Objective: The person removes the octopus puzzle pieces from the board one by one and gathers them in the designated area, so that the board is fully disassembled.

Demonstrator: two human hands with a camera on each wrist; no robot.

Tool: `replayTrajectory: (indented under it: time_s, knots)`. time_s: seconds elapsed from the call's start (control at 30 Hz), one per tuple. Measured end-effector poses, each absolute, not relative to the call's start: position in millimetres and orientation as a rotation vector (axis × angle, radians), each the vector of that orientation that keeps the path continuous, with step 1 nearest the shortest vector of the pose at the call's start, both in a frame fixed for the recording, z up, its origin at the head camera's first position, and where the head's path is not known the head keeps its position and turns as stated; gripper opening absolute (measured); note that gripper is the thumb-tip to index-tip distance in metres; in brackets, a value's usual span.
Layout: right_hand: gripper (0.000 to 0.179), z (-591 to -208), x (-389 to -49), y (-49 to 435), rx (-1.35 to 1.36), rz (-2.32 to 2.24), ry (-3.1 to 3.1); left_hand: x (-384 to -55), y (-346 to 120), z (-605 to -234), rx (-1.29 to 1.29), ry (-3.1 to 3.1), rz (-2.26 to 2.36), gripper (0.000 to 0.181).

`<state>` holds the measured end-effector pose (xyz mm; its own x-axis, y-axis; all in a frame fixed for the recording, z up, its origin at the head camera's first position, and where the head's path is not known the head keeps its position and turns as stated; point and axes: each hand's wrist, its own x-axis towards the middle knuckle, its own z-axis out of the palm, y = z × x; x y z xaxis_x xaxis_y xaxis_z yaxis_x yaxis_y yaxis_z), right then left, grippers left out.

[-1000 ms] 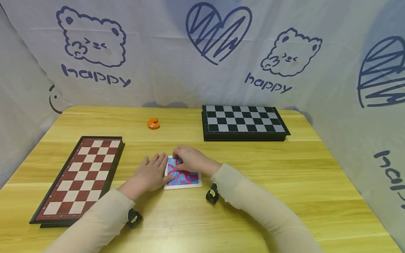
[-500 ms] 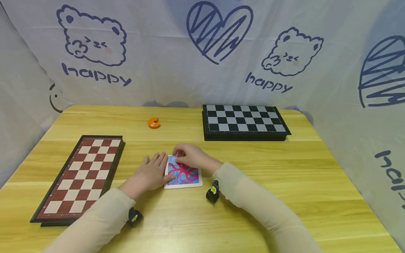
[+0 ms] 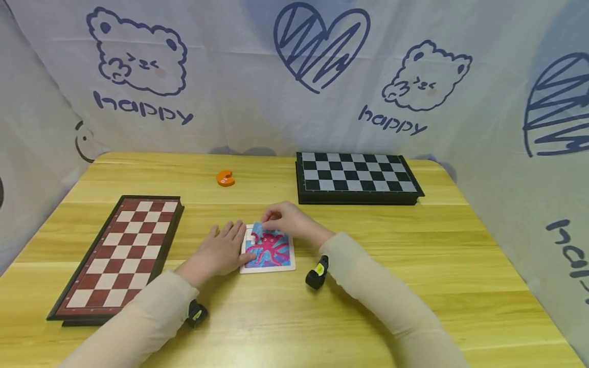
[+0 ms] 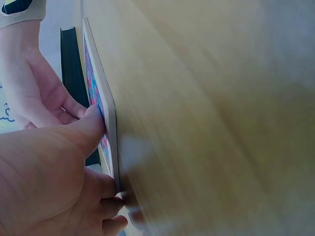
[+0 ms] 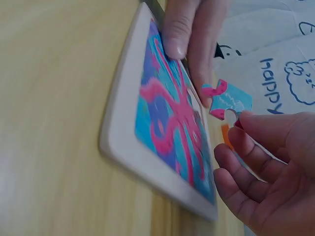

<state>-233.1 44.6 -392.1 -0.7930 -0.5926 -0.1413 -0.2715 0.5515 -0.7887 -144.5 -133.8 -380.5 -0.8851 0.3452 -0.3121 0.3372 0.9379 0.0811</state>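
A jigsaw puzzle (image 3: 271, 256) with a pink octopus on blue lies in a white-rimmed board on the table. My left hand (image 3: 218, 254) rests at its left edge, fingers straight, with the thumb (image 4: 88, 125) pressing on the picture. Between thumb and forefinger, my right hand (image 3: 292, 225) pinches a blue and pink puzzle piece (image 5: 238, 98). That piece is raised above the board's upper left part, where a pale bare patch shows. The other fingers of the right hand are loosely bent in the right wrist view.
On the left lies a red and white folded chessboard (image 3: 133, 248). A black and white chessboard (image 3: 359, 174) stands at the back right. Near the far edge sits an orange C-shaped piece (image 3: 225, 178). A printed cloth (image 3: 230, 102) hangs behind the table.
My right hand has lifted the puzzle piece from the board's upper left and moved slightly right with it, baring a pale patch. The left hand has stayed in place on the board.
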Motion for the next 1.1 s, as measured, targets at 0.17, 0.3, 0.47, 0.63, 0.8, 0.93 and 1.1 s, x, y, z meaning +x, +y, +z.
replayTrajectory:
  time_s: [0.17, 0.3, 0.47, 0.63, 0.8, 0.93, 1.1]
  knots:
    - [0.007, -389.9, -238.2, 70.0, -0.63, -1.163, 2.414, -144.2, -132.1, -379.5, 0.499, 2.767, 0.046, 0.074]
    - [0.008, -388.9, -242.1, 94.8, -0.567, -1.185, 2.445, -143.6, -132.7, -379.9, 0.507, 2.77, 0.042, 0.074]
    - [0.009, -390.7, -245.3, 122.7, -0.51, -1.166, 2.477, -143.2, -134.2, -381.9, 0.526, 2.784, 0.067, 0.074]
    - [0.01, -393.6, -247.4, 139.3, -0.466, -1.116, 2.516, -142.0, -135.5, -382.6, 0.533, 2.797, 0.099, 0.073]
    - [0.01, -394.9, -251.1, 145.6, -0.45, -1.043, 2.591, -141.7, -135.7, -383.1, 0.543, 2.807, 0.102, 0.073]
    - [0.01, -395.6, -253.7, 146.4, -0.448, -0.981, 2.618, -141.5, -135.0, -383.4, 0.549, 2.811, 0.096, 0.073]
    - [0.01, -395.5, -255.3, 145.7, -0.429, -0.945, 2.623, -141.7, -134.5, -383.8, 0.55, 2.818, 0.093, 0.073]
